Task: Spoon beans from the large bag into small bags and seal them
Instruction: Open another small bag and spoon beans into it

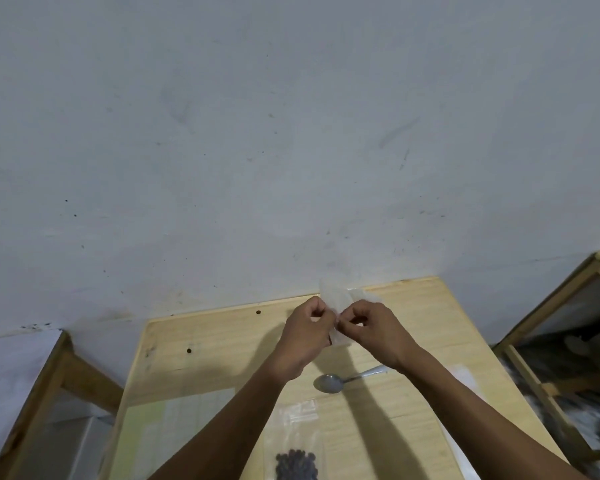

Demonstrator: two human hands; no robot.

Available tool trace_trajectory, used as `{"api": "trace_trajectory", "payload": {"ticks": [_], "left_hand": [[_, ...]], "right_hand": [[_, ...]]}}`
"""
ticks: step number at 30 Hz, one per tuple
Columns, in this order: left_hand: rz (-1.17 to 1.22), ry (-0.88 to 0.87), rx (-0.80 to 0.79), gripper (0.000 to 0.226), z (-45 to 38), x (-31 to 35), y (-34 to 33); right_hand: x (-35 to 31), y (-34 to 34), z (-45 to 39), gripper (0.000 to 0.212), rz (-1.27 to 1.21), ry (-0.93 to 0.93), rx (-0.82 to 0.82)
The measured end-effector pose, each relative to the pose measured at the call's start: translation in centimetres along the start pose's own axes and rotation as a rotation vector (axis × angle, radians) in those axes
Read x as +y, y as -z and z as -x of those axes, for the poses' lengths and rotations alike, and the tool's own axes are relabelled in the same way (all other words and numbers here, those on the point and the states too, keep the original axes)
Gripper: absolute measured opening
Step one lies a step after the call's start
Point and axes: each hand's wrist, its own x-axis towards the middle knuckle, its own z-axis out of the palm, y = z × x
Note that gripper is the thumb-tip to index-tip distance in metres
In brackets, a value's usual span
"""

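Above the far part of the wooden table (201,362), my left hand (307,336) and my right hand (373,332) both pinch a small clear plastic bag (336,297) between them. Its upper part sticks up above my knuckles; whatever is inside is hidden by my fingers. A metal spoon (329,382) lies flat on the table under my wrists, bowl to the left. Near the bottom edge lies the large clear bag (297,441) with dark beans (297,464) gathered in it.
Flat clear plastic sheets or bags lie on the table's near left (174,424) and along its right side (465,379). A grey wall stands right behind the table. Wooden furniture frames flank it on the left (66,368) and the right (541,341).
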Motion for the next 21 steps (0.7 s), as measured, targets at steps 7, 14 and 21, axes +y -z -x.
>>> {"api": "trace_trajectory", "payload": {"ticks": [7,14,21], "left_hand": [[-0.304,-0.024,0.039,0.027,-0.9,-1.0,-0.5],[-0.087,0.033,-0.002,0.026,-1.8,-0.2,0.0],[-0.148,0.090,-0.044,0.031,-2.4,-0.8,0.6]], "right_hand": [[1.9,-1.9,-1.0,0.024,0.221,-0.043,0.265],[2.2,-2.0,-1.3,0.009,0.090,0.102,0.089],[3.0,-3.4,-2.4,0.026,0.138,0.061,0.223]]}}
